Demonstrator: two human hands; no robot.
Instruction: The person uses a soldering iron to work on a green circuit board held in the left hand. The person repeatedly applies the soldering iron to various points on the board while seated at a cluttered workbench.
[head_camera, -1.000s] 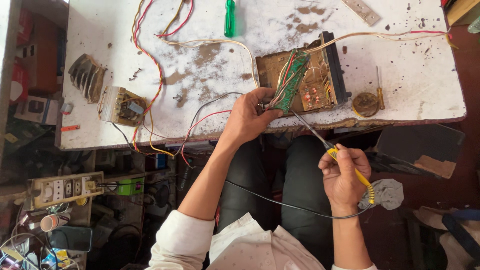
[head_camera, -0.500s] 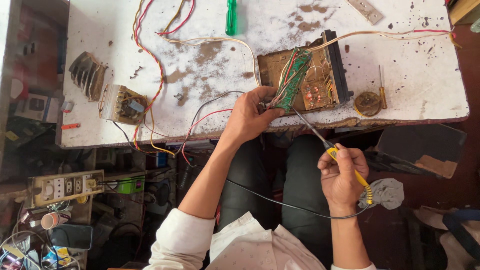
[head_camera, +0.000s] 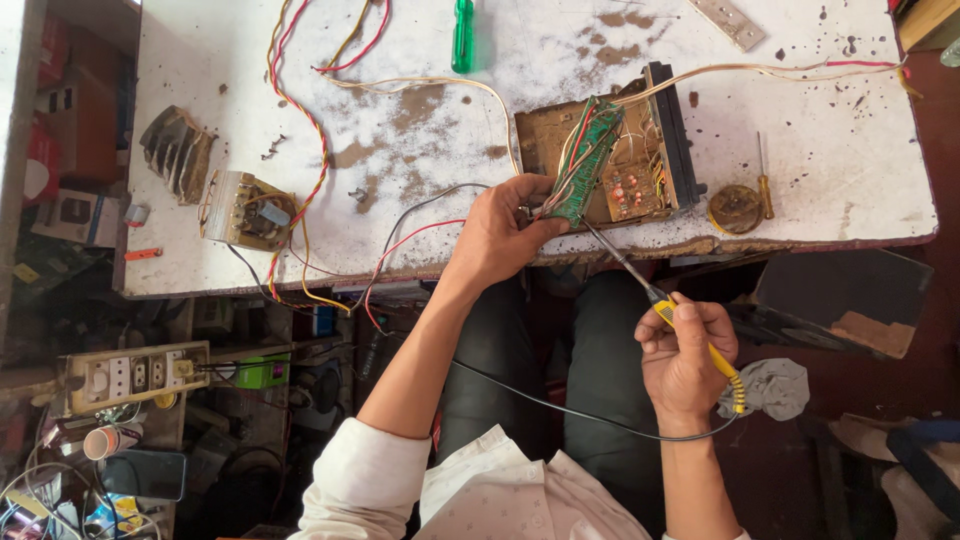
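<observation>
Circuit board (head_camera: 583, 160), one narrow green strip of it, stands tilted on edge at the front of the white, stained surface (head_camera: 850, 170), leaning against one open brown chassis (head_camera: 625, 165) full of small parts and wires. Starting at the left of that surface, one dark finned metal block (head_camera: 175, 152) sits beside one small transformer (head_camera: 247, 208) wound in copper with a pale frame, and a twisted red-and-yellow wire bundle (head_camera: 300, 120) snakes past them. Further along lies one green-handled screwdriver (head_camera: 462, 34), glossy and translucent, at the far edge. The left hand (head_camera: 497, 232) comes next, its grip closed around the lower end of the green board, thumb and fingers pinching it with loose wires gathered there. To the right, the right hand (head_camera: 682, 352) is held off the surface above the lap, its grip closed like a pen hold on one soldering iron (head_camera: 660, 305) with a yellow handle and a thin metal shaft whose tip reaches up to the chassis's front edge; a black cord trails from it. Right of the chassis rest one round brownish tin (head_camera: 735, 208) and one slim yellow-handled screwdriver (head_camera: 763, 180). One grey crumpled rag (head_camera: 775, 388) lies below, beside the right hand.
</observation>
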